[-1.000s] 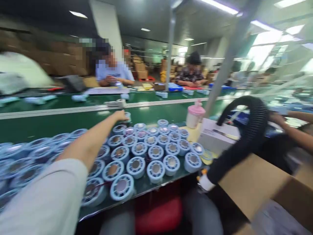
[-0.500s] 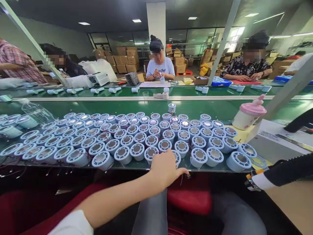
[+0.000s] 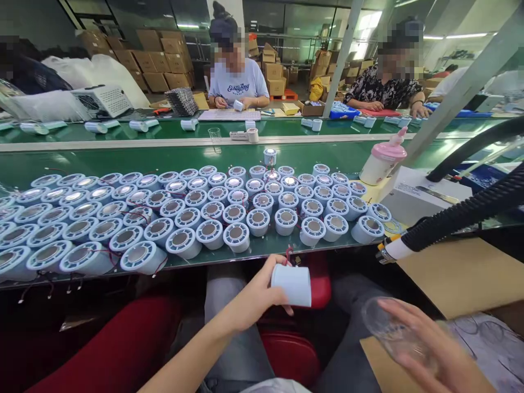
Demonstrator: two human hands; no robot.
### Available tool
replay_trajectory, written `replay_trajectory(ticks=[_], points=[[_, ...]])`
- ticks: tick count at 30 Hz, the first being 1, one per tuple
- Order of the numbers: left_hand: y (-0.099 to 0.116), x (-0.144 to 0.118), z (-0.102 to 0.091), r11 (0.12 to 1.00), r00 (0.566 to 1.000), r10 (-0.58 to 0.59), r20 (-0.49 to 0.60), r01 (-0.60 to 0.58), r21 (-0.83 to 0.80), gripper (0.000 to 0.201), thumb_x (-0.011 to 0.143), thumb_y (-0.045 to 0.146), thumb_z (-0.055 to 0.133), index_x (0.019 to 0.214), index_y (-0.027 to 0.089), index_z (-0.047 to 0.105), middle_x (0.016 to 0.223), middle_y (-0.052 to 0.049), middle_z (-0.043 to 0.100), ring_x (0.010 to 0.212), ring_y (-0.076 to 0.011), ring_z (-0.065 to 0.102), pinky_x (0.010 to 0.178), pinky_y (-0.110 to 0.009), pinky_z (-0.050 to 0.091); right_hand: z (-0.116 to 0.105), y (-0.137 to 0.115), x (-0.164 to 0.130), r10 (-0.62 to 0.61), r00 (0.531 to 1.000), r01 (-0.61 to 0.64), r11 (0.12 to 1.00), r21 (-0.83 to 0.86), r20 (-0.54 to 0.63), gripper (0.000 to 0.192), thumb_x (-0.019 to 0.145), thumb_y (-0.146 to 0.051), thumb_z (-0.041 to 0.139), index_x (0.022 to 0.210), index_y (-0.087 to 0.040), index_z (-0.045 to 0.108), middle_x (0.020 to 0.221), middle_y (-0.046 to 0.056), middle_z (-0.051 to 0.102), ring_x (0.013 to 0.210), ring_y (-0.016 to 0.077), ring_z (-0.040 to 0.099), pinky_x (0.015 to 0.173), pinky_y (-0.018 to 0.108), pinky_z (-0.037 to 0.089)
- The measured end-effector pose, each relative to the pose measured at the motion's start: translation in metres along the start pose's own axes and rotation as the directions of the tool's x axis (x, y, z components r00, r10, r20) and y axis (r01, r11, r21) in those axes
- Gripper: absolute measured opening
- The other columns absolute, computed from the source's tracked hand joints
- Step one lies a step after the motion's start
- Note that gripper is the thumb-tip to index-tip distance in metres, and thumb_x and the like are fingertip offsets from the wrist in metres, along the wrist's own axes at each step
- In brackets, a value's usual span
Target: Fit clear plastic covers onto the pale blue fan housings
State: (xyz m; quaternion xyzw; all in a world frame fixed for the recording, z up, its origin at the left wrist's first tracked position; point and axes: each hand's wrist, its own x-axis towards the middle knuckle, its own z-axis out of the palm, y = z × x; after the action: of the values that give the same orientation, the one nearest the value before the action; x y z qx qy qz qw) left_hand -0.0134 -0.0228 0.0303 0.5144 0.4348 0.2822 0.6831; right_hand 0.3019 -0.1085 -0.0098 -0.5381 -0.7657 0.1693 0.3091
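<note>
My left hand [image 3: 262,289] grips a light blue cylindrical housing [image 3: 292,285] lying on its side, just off the front edge of the bench. A dark red wire sticks up from the housing near my fingertips. At the lower right, my right hand [image 3: 429,341] is closed around a clear plastic cup [image 3: 379,322], tilted and smeared by motion. Rows of similar light blue housings [image 3: 236,236] with round metallic centres stand on the green bench beyond my left hand. Thin red and black wires hang from several of them.
A white box [image 3: 429,191] with black hoses stands at the right, beside a pink-lidded container [image 3: 382,161]. A white-tipped black hose [image 3: 397,248] juts over the bench edge. Cardboard [image 3: 458,273] lies lower right. Across the green conveyor [image 3: 164,155], co-workers sit handling parts.
My left hand has lifted one housing from the front row and drawn it towards me. My right hand has come into view with the clear cup. The view has shifted.
</note>
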Motion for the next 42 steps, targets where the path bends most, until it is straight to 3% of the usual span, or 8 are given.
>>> replay_trajectory(ticks=[3,6,13,20,25,31,37,42], points=[[-0.014,0.004,0.008,0.913,0.954,-0.150,0.261,0.235,-0.334,0.039,0.073,0.050,0.051,0.099,0.021,0.047,0.088,-0.004,0.057,0.068,-0.0176,0.058,0.049,-0.024,0.045,0.024,-0.032,0.030,-0.232,0.970,0.243,0.948,-0.205,0.077,0.054,0.085,-0.026,0.059,0.138,-0.032,0.047,0.130,0.013,0.052,0.109,0.0308,0.059,0.080,0.040,0.057],[-0.016,0.010,0.017,0.941,0.922,-0.244,0.299,0.299,-0.156,0.036,0.077,0.049,0.053,0.094,0.018,0.057,0.084,-0.004,0.057,0.061,-0.0124,0.052,0.046,-0.020,0.037,0.042,-0.054,0.053,-0.236,0.967,0.254,0.933,-0.253,0.098,0.055,0.082,-0.018,0.057,0.135,-0.028,0.050,0.135,0.017,0.045,0.107,0.0337,0.056,0.079,0.048,0.055],[-0.007,0.001,0.022,0.845,0.975,0.194,0.106,-0.221,0.488,0.014,0.084,0.027,0.058,0.093,0.021,0.068,0.100,-0.003,0.059,0.093,-0.0180,0.056,0.088,-0.030,0.043,0.039,-0.058,0.065,0.008,0.910,-0.063,0.991,0.119,0.416,0.012,0.076,-0.013,0.064,0.084,-0.021,0.066,0.134,0.010,0.047,0.119,0.0288,0.050,0.094,0.043,0.049],[-0.032,0.004,0.007,0.880,0.956,0.288,0.051,-0.285,0.381,0.062,0.057,0.043,0.085,0.113,0.027,0.064,0.102,-0.004,0.053,0.092,-0.0202,0.057,0.076,-0.029,0.049,0.046,-0.067,0.069,0.119,0.944,-0.221,0.921,0.322,0.307,0.025,0.093,-0.030,0.050,0.074,-0.020,0.063,0.110,0.009,0.055,0.105,0.0224,0.056,0.086,0.034,0.048],[-0.037,0.007,0.000,0.815,0.922,0.343,0.178,-0.387,0.431,0.066,0.056,0.038,0.087,0.117,0.028,0.065,0.127,-0.009,0.050,0.119,-0.0283,0.050,0.103,-0.040,0.041,0.050,-0.064,0.073,0.233,0.946,-0.319,0.786,0.530,0.224,0.029,0.086,-0.028,0.059,0.059,-0.017,0.058,0.098,0.008,0.059,0.093,0.0205,0.061,0.068,0.026,0.052],[-0.026,0.010,0.012,0.971,0.964,0.158,0.216,-0.192,0.145,0.065,0.069,0.022,0.078,0.129,0.025,0.053,0.129,-0.009,0.057,0.112,-0.0252,0.058,0.090,-0.037,0.053,0.041,-0.051,0.075,0.323,0.911,-0.399,0.539,0.742,0.255,0.023,0.081,-0.030,0.069,0.061,-0.019,0.068,0.103,0.009,0.069,0.098,0.0258,0.067,0.076,0.032,0.058],[-0.026,0.012,0.025,0.976,0.973,0.046,0.228,0.005,-0.218,0.058,0.074,0.026,0.075,0.126,0.024,0.050,0.118,-0.008,0.059,0.099,-0.0208,0.062,0.077,-0.032,0.055,0.029,-0.047,0.057,0.033,0.989,-0.092,0.899,0.428,0.143,0.040,0.072,-0.018,0.078,0.110,-0.028,0.069,0.130,0.007,0.062,0.120,0.0278,0.057,0.098,0.037,0.051],[-0.022,0.008,0.024,0.999,0.960,0.035,0.277,-0.023,-0.046,0.071,0.069,0.028,0.080,0.133,0.029,0.049,0.122,-0.008,0.059,0.096,-0.0211,0.063,0.072,-0.027,0.053,0.024,-0.044,0.045,0.029,0.984,-0.101,0.905,0.413,0.178,0.039,0.077,-0.026,0.076,0.114,-0.029,0.061,0.128,0.006,0.062,0.116,0.0252,0.060,0.093,0.033,0.055]])
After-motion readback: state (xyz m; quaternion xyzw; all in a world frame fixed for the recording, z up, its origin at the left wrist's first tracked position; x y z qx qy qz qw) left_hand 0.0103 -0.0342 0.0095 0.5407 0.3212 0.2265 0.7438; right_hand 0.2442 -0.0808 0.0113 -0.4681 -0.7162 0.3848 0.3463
